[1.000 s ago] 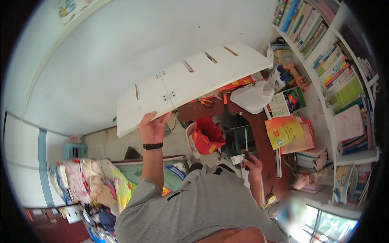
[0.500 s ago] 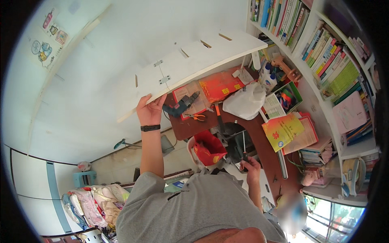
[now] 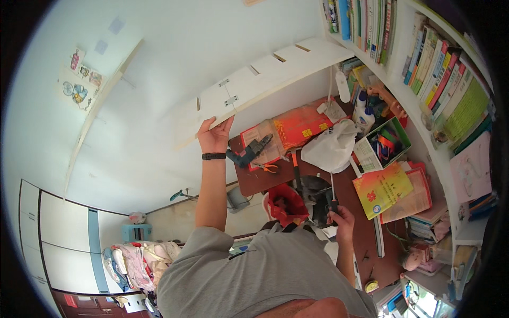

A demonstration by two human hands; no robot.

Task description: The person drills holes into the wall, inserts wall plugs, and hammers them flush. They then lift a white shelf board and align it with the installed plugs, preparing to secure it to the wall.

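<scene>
Board: long white panel (image 3: 254,85) with slots and small metal fittings, raised against the wall above the counter (image 3: 265,177).
Left hand (image 3: 214,135): closed on the board's lower edge.
Right hand (image 3: 342,217): closed on a small dark tool; kind unclear.
Handling: stiff, probably light, unwieldy; edge grip near the middle suits.
Around: drill (image 3: 249,151), white bag (image 3: 331,148), bookshelf (image 3: 424,106) crowding the far end.

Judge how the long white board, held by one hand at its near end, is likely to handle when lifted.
The white board probably stays stiff: it runs straight with no visible sag. Held by the left hand alone near one end, it is likely to tip or swing. It seems fairly light.
</scene>
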